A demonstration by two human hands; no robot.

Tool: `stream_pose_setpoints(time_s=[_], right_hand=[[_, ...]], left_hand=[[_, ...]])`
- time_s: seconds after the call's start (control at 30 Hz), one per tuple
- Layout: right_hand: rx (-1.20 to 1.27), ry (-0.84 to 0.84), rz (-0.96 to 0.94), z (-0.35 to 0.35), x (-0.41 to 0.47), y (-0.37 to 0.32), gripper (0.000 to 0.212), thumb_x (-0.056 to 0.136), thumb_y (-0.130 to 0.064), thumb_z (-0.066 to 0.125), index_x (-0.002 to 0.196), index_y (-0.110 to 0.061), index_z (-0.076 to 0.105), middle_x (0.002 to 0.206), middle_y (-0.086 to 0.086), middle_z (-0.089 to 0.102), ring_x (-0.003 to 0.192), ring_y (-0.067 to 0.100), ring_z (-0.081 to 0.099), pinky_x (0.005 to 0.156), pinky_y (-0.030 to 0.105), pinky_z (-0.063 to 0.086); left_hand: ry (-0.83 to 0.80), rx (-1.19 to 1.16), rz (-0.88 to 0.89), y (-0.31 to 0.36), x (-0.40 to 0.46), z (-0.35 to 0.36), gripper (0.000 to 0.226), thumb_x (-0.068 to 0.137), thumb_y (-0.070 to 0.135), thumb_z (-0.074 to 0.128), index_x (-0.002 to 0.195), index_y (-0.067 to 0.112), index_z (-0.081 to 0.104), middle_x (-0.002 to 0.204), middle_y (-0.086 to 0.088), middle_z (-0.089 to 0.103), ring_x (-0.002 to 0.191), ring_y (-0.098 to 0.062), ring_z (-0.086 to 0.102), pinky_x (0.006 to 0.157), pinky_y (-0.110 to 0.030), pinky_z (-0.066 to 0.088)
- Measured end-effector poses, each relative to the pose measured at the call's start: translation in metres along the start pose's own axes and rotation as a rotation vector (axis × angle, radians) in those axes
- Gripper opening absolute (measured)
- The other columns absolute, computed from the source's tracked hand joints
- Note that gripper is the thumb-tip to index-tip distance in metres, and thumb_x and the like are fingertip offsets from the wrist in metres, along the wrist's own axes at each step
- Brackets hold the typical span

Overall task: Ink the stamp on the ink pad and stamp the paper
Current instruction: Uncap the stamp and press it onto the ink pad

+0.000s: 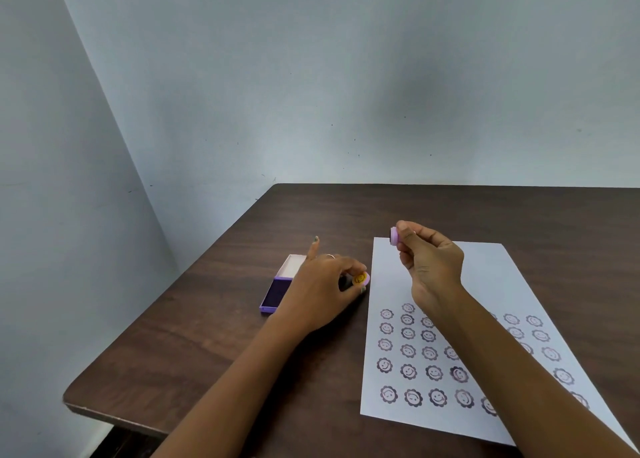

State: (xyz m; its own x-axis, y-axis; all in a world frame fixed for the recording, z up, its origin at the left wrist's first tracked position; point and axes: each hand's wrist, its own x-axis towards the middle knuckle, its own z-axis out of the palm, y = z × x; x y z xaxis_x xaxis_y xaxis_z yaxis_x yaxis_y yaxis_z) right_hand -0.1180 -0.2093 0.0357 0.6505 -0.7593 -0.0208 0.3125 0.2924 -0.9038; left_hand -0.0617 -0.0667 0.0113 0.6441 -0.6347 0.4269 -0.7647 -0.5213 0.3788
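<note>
A small round lilac stamp (pixel 394 236) is held up in the air above the far left corner of the paper (pixel 485 284), pinched between the thumb and fingertips of the right hand (pixel 429 262). That hand is raised clear of the table, fingers curled closed around the stamp, with its forearm reaching in from the near right corner. Whether the stamp's face carries ink cannot be told.

The white sheet lies flat on the right half of the dark wooden table (pixel 242 319), its long side running away from the person. Its near half is filled with rows of purple smiling flower prints (pixel 408 371); its far half is blank, leaving open room under the raised stamp.

Just left of the paper's left edge, the left hand (pixel 322 291) rests low on the table, thumb and fingers closed on a small round piece with a yellow smiley face (pixel 360 279), perhaps the stamp's cap. Its index finger points up and away.

Partly behind that hand sits the open purple ink pad (pixel 277 293), dark ink surface showing, its pale lid (pixel 292 265) folded back toward the far edge. The table's far edge meets a pale blue-grey wall (pixel 311 94); bare wood stretches along the far side and the left edge.
</note>
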Motion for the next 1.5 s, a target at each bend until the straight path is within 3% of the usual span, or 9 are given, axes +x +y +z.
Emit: stream_pose_setpoints(time_s=[0.17,0.3,0.4,0.47,0.67,0.8,0.93,1.07,1.5], right_hand=[[-0.063,-0.044,0.001,0.001,0.002,0.003,0.011,0.075,-0.015,0.072,0.085,-0.016,0.069,0.076,-0.001,0.07,0.069,0.012,0.066,0.062,0.017,0.051],[-0.146,-0.133,-0.037,0.003,0.0,0.002,0.022,0.074,-0.015,0.072,0.096,-0.013,0.067,0.077,-0.002,0.069,0.07,0.01,0.066,0.061,0.015,0.051],[-0.211,-0.263,-0.075,0.007,-0.005,0.003,0.028,0.073,-0.012,0.073,0.101,-0.012,0.066,0.084,0.0,0.07,0.078,0.012,0.066,0.065,0.017,0.052],[-0.234,-0.352,-0.11,0.011,-0.012,0.005,0.028,0.073,-0.012,0.073,0.1,-0.013,0.066,0.086,-0.001,0.069,0.078,0.011,0.067,0.064,0.015,0.054],[-0.516,-0.53,-0.319,0.023,-0.038,0.021,0.027,0.078,-0.02,0.069,0.104,-0.018,0.066,0.099,0.0,0.07,0.084,0.01,0.065,0.062,0.014,0.052],[-0.698,-0.615,-0.45,0.033,-0.048,0.032,0.031,0.081,-0.021,0.065,0.112,-0.019,0.062,0.114,0.002,0.066,0.094,0.01,0.058,0.061,0.004,0.048],[-0.806,-0.661,-0.526,0.043,-0.051,0.036,0.032,0.082,-0.019,0.064,0.114,-0.018,0.061,0.117,0.006,0.064,0.092,0.009,0.055,0.066,0.007,0.046],[-0.86,-0.694,-0.547,0.054,-0.051,0.036,0.034,0.083,-0.016,0.063,0.117,-0.016,0.06,0.118,0.009,0.062,0.097,0.014,0.053,0.074,0.015,0.046],[-0.884,-0.761,-0.625,0.074,-0.057,0.055,0.032,0.078,-0.01,0.067,0.11,-0.013,0.064,0.114,0.009,0.067,0.085,0.004,0.053,0.064,-0.009,0.035]], left_hand=[[0.031,0.04,0.026,-0.003,0.001,-0.005,0.034,0.085,0.045,0.061,0.114,0.026,0.064,0.116,0.004,0.068,0.112,-0.009,0.056,0.118,-0.032,-0.011],[0.144,-0.095,-0.02,-0.012,-0.002,-0.023,0.027,0.085,0.036,0.064,0.111,0.029,0.065,0.113,0.011,0.068,0.105,-0.005,0.057,0.116,-0.027,-0.008],[0.147,-0.188,-0.159,-0.036,-0.014,-0.044,0.024,0.085,0.038,0.062,0.11,0.036,0.063,0.111,0.019,0.062,0.102,-0.002,0.057,0.112,-0.029,0.021],[0.132,-0.224,-0.268,-0.056,-0.031,-0.057,0.027,0.086,0.041,0.06,0.112,0.038,0.062,0.115,0.02,0.059,0.106,-0.002,0.054,0.093,-0.023,0.038],[0.186,-0.325,-0.46,-0.09,-0.064,-0.065,0.023,0.089,0.031,0.06,0.111,0.029,0.065,0.117,0.007,0.064,0.109,-0.011,0.056,0.078,-0.011,0.039],[0.16,-0.199,-0.411,-0.093,-0.061,-0.06,0.018,0.089,0.025,0.06,0.104,0.024,0.07,0.111,0.003,0.067,0.105,-0.016,0.057,0.092,-0.031,0.047],[0.123,-0.102,-0.37,-0.095,-0.061,-0.059,0.019,0.089,0.026,0.057,0.101,0.026,0.072,0.109,0.006,0.069,0.109,-0.014,0.054,0.095,-0.035,0.046],[0.13,-0.084,-0.366,-0.097,-0.062,-0.059,0.019,0.089,0.027,0.056,0.1,0.029,0.071,0.111,0.008,0.068,0.11,-0.013,0.05,0.094,-0.028,0.042],[0.142,-0.047,-0.348,-0.096,-0.064,-0.061,0.02,0.089,0.028,0.054,0.101,0.028,0.071,0.113,0.008,0.068,0.107,-0.014,0.05,0.092,-0.03,0.043]])
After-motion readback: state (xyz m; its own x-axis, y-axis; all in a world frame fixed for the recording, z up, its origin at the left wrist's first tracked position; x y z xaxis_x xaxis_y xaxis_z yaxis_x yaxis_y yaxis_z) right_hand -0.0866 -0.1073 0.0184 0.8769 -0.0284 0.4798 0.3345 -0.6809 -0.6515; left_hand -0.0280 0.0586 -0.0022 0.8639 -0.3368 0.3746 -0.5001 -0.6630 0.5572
